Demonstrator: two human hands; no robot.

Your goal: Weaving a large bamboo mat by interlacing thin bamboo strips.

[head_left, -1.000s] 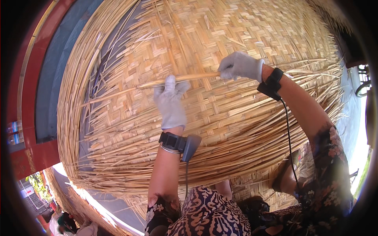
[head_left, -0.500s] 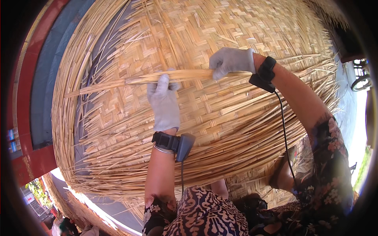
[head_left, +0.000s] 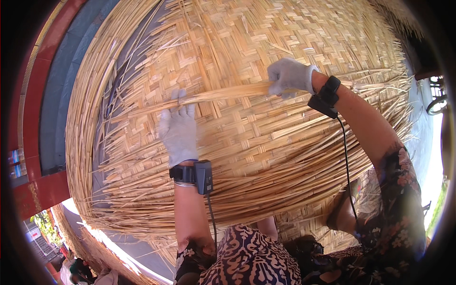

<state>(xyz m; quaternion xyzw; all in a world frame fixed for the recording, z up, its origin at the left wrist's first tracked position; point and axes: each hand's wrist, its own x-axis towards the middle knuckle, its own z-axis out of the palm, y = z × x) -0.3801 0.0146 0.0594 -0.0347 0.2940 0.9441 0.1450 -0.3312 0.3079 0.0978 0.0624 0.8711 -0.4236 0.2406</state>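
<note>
Both my hands wear pale gloves. My right hand [head_left: 289,77] is closed around the right end of a long, flattened reed strip [head_left: 232,92], above the woven mat [head_left: 247,126]. To its left, my left hand [head_left: 181,130] has the strip running between its fingers, some fingertips showing beyond the strip and others on the near side. The strip's left part [head_left: 142,109] stretches out over the mat's frayed left side. Beneath my hands the mat has a crossing weave of flat straw-coloured strips.
Loose reeds [head_left: 266,194] lie in a thick band along the mat's near edge. More long reeds [head_left: 80,128] curve along the left, beside a red and grey ledge [head_left: 52,109]. Cables [head_left: 346,156] hang from my wrist devices. A bare foot [head_left: 343,216] is at the lower right.
My left hand has slid left along the strip, and its fingers have spread somewhat. My right hand has shifted slightly right, still gripping the strip's end.
</note>
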